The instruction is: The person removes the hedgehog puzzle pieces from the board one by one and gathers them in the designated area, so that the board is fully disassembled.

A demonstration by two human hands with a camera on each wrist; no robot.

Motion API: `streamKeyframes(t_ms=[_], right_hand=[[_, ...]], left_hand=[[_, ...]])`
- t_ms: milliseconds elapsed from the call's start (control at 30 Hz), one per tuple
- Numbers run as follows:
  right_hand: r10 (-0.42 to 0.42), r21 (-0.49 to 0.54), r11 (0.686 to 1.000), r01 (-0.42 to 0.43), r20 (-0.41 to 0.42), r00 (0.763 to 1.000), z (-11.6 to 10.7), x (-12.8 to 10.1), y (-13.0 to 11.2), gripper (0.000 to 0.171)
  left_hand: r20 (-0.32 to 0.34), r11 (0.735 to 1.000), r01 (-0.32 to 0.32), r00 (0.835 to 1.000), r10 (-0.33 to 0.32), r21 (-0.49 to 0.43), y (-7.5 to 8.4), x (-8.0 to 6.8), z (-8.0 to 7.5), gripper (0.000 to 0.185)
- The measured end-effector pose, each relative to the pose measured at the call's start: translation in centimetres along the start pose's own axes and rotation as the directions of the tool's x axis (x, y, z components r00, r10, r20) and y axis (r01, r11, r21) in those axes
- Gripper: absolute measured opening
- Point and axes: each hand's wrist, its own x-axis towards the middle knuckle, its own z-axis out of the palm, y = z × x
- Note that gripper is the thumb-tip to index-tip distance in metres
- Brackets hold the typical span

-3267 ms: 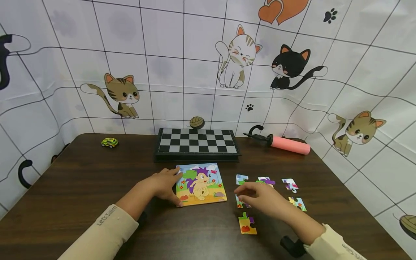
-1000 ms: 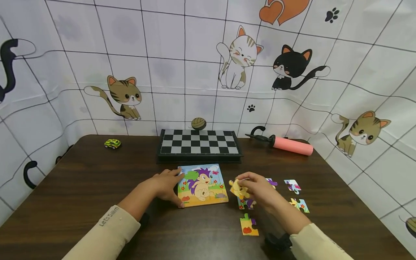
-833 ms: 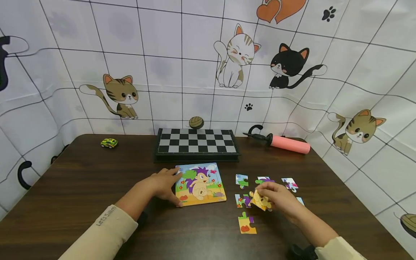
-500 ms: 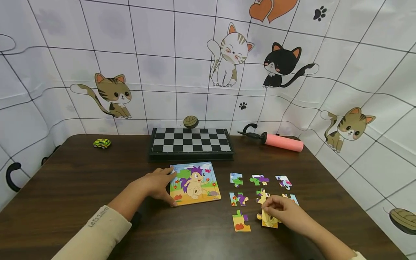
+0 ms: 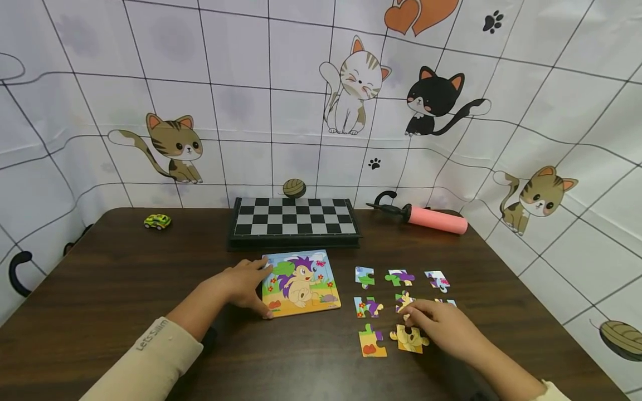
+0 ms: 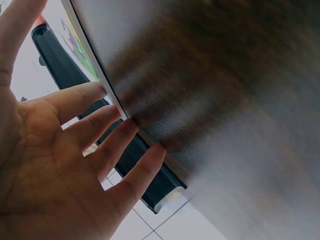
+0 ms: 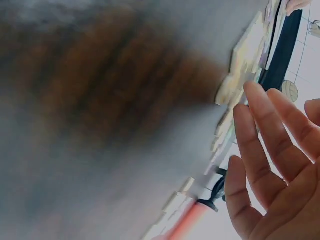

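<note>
My left hand [image 5: 243, 284] rests along the left edge of a square hedgehog picture puzzle board [image 5: 301, 283], fingertips and thumb against its side. In the left wrist view, the fingers [image 6: 120, 145] are spread, nearly straight, at that edge. My right hand [image 5: 441, 326] hovers low over the loose jigsaw pieces, its fingertips overlapping the bottom of the middle piece [image 5: 403, 299]. A yellow jigsaw piece [image 5: 410, 341] lies flat on the table just below those fingertips. The right wrist view has relaxed, slightly bent fingers [image 7: 275, 145], with nothing gripped between them.
Other jigsaw pieces lie in rows, including a red-heart piece [image 5: 372, 344], a hedgehog-face piece [image 5: 368, 307] and several at the back. Behind stand a chessboard [image 5: 296, 223], a pink hand pump [image 5: 436, 219] and a green toy car [image 5: 157, 221] on the dark table [image 5: 125, 278].
My right hand carried the yellow piece from beside the board rightward, laid it in the near row and let go, then moved slightly away from me. The left hand stayed at the board.
</note>
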Motion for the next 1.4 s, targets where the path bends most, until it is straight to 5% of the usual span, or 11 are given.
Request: streamKeyframes(t_ms=[133, 300, 467, 767, 1400], right_hand=[[-0.013, -0.070, 0.997, 0.010, -0.040, 0.999, -0.3, 0.7, -0.9, 0.021], [-0.134, -0.135, 0.983, 0.126, -0.056, 0.989, -0.3, 2.5, -2.7, 0.017], [-0.243, -0.207, 0.948, 0.242, 0.023, 0.970, 1.2, 5.6, -4.9, 0.031], [-0.204, -0.239, 0.938, 0.249, 0.199, 0.959, 5.1, 10.4, -7.8, 0.059], [-0.223, -0.227, 0.938, 0.263, 0.187, 0.957, 5.5, 11.5, -9.0, 0.035]], left_hand=[[-0.002, 1.000, 0.003, 1.000, -0.003, 0.002, 0.1, 0.0, -0.1, 0.103], [0.002, 1.000, 0.013, 1.000, -0.013, 0.001, 0.3, -0.2, -0.2, 0.103], [-0.002, 1.000, 0.010, 1.000, -0.010, -0.013, 0.2, -0.2, -0.1, 0.102], [-0.005, 1.000, 0.016, 1.000, -0.016, -0.022, 0.2, -0.3, 0.0, 0.101], [-0.010, 0.999, 0.026, 1.000, -0.026, -0.020, 0.2, -0.5, -0.1, 0.101]])
